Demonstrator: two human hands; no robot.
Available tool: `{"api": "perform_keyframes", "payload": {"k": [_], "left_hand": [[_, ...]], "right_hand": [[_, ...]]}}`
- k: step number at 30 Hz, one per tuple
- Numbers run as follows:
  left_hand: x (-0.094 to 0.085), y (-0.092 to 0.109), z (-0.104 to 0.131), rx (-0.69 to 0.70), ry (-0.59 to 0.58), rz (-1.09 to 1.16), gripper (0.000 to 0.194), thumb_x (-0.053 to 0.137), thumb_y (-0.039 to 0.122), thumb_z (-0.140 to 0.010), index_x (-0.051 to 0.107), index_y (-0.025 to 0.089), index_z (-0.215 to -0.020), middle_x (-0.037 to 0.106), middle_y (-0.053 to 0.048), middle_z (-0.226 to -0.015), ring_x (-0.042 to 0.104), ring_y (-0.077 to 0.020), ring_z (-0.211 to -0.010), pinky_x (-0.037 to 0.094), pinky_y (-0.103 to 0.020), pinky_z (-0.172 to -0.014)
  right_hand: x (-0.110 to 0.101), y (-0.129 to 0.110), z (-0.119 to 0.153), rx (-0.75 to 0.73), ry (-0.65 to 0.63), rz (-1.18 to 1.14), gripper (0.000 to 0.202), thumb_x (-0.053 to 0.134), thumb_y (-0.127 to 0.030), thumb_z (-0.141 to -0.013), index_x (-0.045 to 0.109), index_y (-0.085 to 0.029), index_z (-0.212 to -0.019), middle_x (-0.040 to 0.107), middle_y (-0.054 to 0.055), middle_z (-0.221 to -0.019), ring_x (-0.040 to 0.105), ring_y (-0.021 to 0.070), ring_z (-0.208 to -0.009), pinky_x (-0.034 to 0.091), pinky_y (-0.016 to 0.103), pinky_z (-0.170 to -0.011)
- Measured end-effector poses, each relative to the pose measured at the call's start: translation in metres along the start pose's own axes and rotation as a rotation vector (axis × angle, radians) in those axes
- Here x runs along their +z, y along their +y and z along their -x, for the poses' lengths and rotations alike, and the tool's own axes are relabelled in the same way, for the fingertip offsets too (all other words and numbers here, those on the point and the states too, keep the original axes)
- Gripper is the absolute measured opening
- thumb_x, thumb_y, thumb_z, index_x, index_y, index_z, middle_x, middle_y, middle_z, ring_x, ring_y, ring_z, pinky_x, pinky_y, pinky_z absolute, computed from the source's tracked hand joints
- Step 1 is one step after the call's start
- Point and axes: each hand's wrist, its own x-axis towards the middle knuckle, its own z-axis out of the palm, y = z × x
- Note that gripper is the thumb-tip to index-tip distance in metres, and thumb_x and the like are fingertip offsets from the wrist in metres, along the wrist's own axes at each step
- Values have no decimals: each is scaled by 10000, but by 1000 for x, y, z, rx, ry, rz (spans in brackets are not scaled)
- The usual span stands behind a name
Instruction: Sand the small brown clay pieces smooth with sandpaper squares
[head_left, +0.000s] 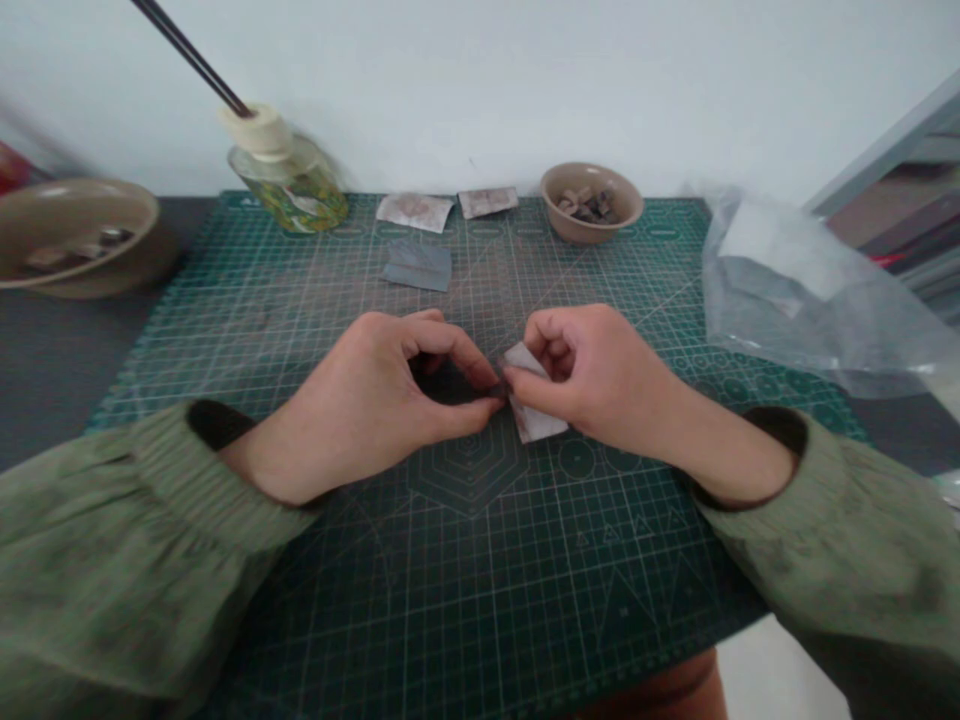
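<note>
Over the middle of the cutting mat (480,560), my left hand (382,385) pinches a small dark piece (501,389) between thumb and index finger. Most of that piece is hidden by the fingertips, so its exact kind does not show. Just to its right, my right hand (592,365) grips a folded bit of sandpaper (541,424), pale backing outward, with the thumb on top and the other fingers curled behind. The sandpaper's left edge meets the small piece at the left fingertips. Both hands are closed and almost touching.
Behind the hands lie a grey sandpaper sheet (418,266) and two pale, stained pieces, one left (415,211) and one right (488,202). A small bowl (592,232) holds several brown and dark bits. A larger bowl (90,275), reed diffuser bottle (292,180) and plastic bag (795,330) flank the mat.
</note>
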Motion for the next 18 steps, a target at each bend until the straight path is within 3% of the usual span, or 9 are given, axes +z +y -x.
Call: {"api": "perform_keyframes", "payload": {"k": [18], "left_hand": [[-1, 0, 0, -10, -11, -25, 56, 861, 294, -855, 862, 282, -910, 774, 33, -877, 700, -151, -797, 492, -308, -726]], "right_hand": [[3, 0, 1, 20, -10, 5, 240, 757, -243, -875, 581, -205, -716, 610, -52, -612, 534, 107, -568, 352, 287, -569]]}}
